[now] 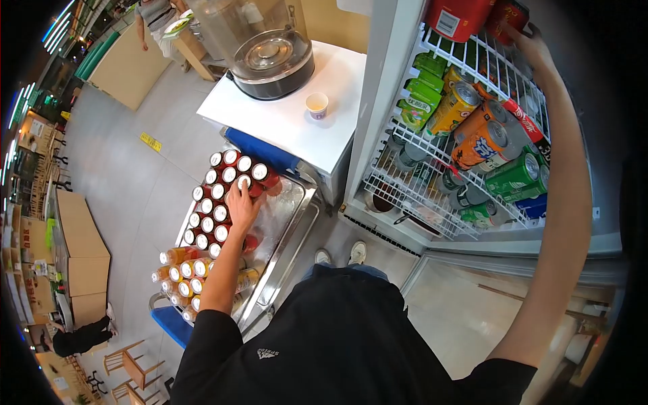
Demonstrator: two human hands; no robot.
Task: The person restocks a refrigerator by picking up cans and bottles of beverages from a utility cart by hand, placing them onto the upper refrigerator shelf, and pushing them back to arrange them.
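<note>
My left hand (243, 204) is closed about a red drink can (244, 181) with a silver top, among rows of similar upright cans on a metal cart (287, 226). A finger rests at that can's top. At the upper right, my right hand (530, 42) reaches into an open fridge and grips a dark red can (507, 19) on the upper wire shelf (482, 57). A larger red container with a barcode label (455, 19) stands beside it. The right fingers are partly hidden behind the can.
Lower fridge shelves hold green cartons (416, 108), orange cans (482, 143) and green cans (516, 174). Yellow-orange bottles (181, 255) share the cart. A white counter (337, 81) carries a clear dispenser (270, 61) and a paper cup (316, 105). Other people (81, 339) are farther off.
</note>
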